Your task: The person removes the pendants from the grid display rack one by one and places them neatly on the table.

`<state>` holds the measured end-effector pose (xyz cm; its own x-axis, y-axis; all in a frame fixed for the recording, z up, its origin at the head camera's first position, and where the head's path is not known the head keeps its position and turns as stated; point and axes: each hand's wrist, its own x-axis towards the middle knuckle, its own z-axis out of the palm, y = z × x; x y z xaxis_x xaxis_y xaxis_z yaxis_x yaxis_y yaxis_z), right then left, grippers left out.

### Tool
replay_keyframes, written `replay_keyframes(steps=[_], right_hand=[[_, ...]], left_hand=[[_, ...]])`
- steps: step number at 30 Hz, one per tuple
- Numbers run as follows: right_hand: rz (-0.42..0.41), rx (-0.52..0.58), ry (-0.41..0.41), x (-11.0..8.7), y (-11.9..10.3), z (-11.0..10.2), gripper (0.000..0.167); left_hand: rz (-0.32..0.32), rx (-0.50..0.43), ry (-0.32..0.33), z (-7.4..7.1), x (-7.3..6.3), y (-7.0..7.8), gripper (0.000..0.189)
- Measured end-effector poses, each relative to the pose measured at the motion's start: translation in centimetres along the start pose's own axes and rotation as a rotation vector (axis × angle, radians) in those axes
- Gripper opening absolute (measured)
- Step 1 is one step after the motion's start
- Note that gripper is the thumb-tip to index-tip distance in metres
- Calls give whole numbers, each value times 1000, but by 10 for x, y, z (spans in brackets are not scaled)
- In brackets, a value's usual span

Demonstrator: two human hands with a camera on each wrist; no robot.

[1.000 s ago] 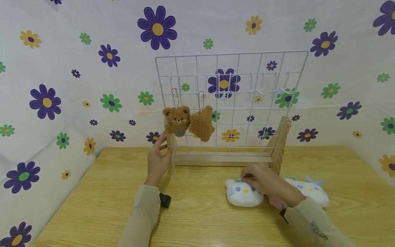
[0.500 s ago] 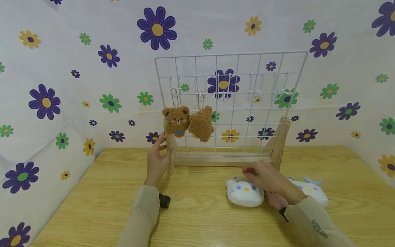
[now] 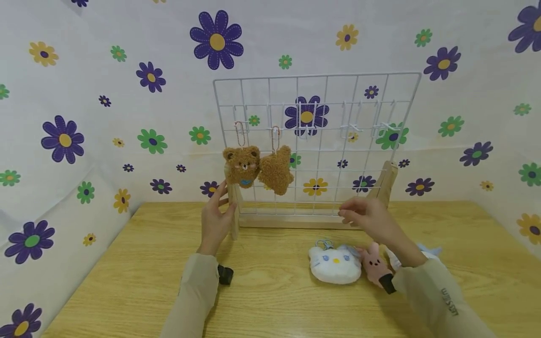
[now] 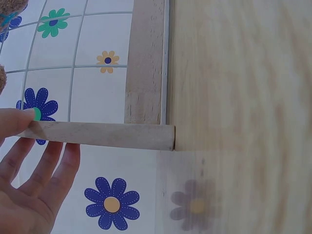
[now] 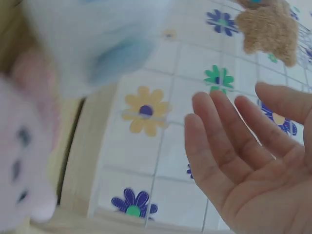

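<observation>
Head view: a wooden table [image 3: 270, 300] fills the lower frame, backed by white cloth printed with purple, green and yellow flowers. At centre stands a white wire grid rack [image 3: 317, 141] on a wooden base. The left hand [image 3: 216, 219], left of centre, grips the rack's left wooden upright [image 3: 233, 211], thumb on one side and fingers on the other. Just above it a brown bear plush [image 3: 242, 165] and a brown star plush [image 3: 276, 170] hang side by side from the grid on bead chains. The right hand [image 3: 367, 217], right of centre, hovers in the air before the rack's base, fingers relaxed and holding nothing. Below it on the table lie a white cat-face plush [image 3: 335, 264], a pink bunny plush [image 3: 374, 266] touching its right side, and another white plush [image 3: 427, 256], mostly hidden behind the forearm.

Left wrist view: the fingers [image 4: 48, 163] lie nearly straight along the wooden post [image 4: 102, 135], the thumb pressing its other side.

Right wrist view: the palm [image 5: 253, 170] is open and empty, with blurred white and pink plush at upper left.

To do this well, I judge the left hand should keep the rack steady while the right takes a plush by its loop, not its body.
</observation>
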<state>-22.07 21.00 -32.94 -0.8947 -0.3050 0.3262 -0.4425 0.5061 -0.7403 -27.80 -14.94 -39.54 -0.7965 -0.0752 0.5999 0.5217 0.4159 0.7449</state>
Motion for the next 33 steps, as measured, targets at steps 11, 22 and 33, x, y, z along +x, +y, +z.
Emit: replay_keyframes(steps=[11,22,33], right_hand=[[117,177,123,19,-21,0,22],[188,266,127,33,-41,3,28],[185,405,101,50,-55,3,30]], left_hand=[[-5,17,2,-2,0,-2,63],[-8,20,-12,-1,1,-1,63],[12,28,-2,-1,1,0,61]])
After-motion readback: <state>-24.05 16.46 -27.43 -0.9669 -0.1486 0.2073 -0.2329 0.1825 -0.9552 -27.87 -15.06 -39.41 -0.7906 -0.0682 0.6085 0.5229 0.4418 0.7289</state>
